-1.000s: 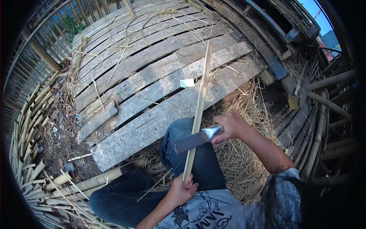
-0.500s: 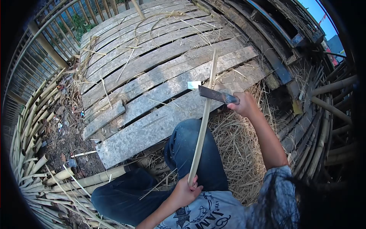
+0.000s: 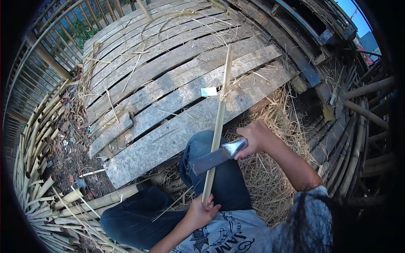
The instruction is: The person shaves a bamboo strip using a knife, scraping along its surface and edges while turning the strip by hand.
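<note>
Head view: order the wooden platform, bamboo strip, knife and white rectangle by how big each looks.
1. Wooden platform
2. Bamboo strip, narrow but far longer than the knife
3. Knife
4. White rectangle, clearly smallest

Bamboo strip [image 3: 220, 118]: long, narrow, pale yellowish, slanted, far end leaning right, small shavings bunched partway along upper half. Knife [image 3: 218, 157]: broad dark-grey blade, blunt squared tip, shiny metal by handle, lies crosswise over strip's lower half, tip leftward, exact contact unclear
</note>
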A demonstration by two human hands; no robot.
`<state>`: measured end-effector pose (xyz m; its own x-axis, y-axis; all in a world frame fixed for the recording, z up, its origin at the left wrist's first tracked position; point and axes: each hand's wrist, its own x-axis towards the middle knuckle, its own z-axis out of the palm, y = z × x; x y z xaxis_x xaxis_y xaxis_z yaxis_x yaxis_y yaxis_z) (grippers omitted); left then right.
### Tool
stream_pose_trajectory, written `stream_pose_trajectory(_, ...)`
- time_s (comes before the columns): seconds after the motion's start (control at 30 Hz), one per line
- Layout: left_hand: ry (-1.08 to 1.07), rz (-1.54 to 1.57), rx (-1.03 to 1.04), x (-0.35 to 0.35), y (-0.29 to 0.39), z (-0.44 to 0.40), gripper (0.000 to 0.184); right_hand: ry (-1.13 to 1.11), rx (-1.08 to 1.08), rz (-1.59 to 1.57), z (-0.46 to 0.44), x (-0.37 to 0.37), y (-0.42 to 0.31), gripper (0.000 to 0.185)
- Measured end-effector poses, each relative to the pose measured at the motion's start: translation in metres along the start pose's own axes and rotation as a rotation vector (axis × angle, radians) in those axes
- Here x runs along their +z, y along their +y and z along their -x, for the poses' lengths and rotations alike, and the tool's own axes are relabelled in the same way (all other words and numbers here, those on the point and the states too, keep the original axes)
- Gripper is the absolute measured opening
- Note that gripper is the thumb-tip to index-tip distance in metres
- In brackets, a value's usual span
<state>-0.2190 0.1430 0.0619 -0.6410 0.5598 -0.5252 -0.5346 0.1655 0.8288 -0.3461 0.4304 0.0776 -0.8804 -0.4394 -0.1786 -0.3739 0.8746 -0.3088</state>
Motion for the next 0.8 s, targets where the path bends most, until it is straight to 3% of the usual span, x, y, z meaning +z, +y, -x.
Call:
stream_pose_trajectory(0.1, 0.032, -0.035, 0.048, 0.000, 0.002, 0.001, 0.030, 0.107, -0.043, 0.075, -0.019, -0.009, 0.016, 0.078)
stream_pose_trajectory(0.23, 0.034, -0.057, 0.121, 0.002, -0.002, 0.002, 0.029, 0.069, -0.083, 0.039, -0.034, -0.003, 0.033, 0.084)
stream_pose_trajectory(0.33, 0.037, -0.031, 0.131, 0.004, -0.009, 0.005, 0.030, 0.155, 0.030, -0.046, -0.035, -0.003, 0.048, 0.085)
stream_pose_trajectory(0.4, 0.024, -0.003, 0.112, 0.004, -0.007, 0.007, 0.031, 0.286, 0.229, 0.015, -0.034, -0.014, 0.059, 0.084)
stream_pose_trajectory(0.53, 0.023, 0.021, 0.101, 0.006, -0.008, 0.002, 0.032, 0.249, 0.289, -0.026, -0.032, -0.016, 0.044, 0.077)
stream_pose_trajectory(0.7, -0.009, 0.204, -0.093, 0.004, 0.004, 0.005, 0.034, 0.312, 0.340, -0.113, -0.011, -0.001, 0.015, 0.072)
stream_pose_trajectory(0.8, -0.005, 0.197, -0.102, 0.003, 0.000, 0.004, 0.034, 0.020, 0.113, 0.065, -0.001, -0.010, -0.015, 0.079)
